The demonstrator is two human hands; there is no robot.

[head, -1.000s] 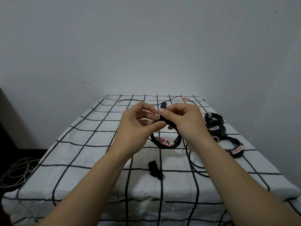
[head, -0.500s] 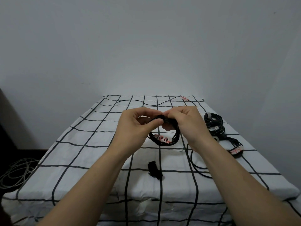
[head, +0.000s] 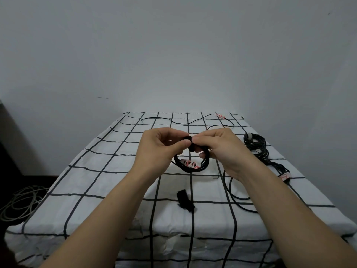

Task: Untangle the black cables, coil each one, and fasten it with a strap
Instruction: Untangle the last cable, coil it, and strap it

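As left hand (head: pixel 157 149) and right hand (head: pixel 222 149) pinch the coiled cable (head: pixel 193 169), curled fingers (head: pixel 181 146) — mostly — hide the strap (head: pixel 187 137).

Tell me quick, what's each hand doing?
Left hand: pinching the strap on the coiled cable.
Right hand: pinching the same strap.

Both bare forearms reach forward and converge, the left hand (head: pixel 160 149) and right hand (head: pixel 222 149) meeting fingertip to fingertip, each pinching between thumb and forefinger the top of the coiled cable (head: pixel 193 168) hanging just below them.
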